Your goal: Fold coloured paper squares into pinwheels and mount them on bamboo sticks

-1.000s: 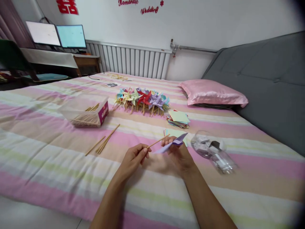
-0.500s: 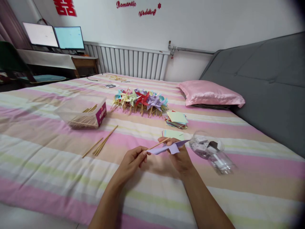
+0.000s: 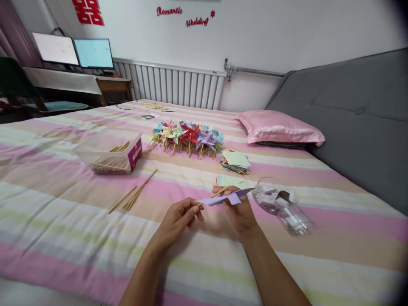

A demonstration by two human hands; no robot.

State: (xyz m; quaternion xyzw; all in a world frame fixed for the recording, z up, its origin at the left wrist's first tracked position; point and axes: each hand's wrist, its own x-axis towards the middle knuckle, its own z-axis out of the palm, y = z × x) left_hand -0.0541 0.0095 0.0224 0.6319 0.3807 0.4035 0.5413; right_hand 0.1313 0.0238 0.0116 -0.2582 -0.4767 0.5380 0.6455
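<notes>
Purple paper, folded into a pinwheel shape (image 3: 235, 198), sits between the person's hands above the near middle of the striped pink-and-cream bedcover (image 3: 204, 272). From where I stand, the left hand (image 3: 179, 219) has its thumb and fingers pinched on the near end of a thin, pale wooden stick (image 3: 224, 190), which runs partly hidden behind the paper. The right hand (image 3: 240, 214) is grasping the purple paper from beneath and behind, its fingertips up by the stick's far end; whether they grip the stick too, I cannot tell. Just beyond lie pale green paper sheets (image 3: 232, 182), and farther off a stack of coloured paper squares (image 3: 236, 161). Clear plastic containers (image 3: 296, 221) lie right of the right hand. Finished multicoloured paper pinwheels (image 3: 191, 135) cluster farther back, and loose wooden sticks (image 3: 140, 190) lie to the left.
</notes>
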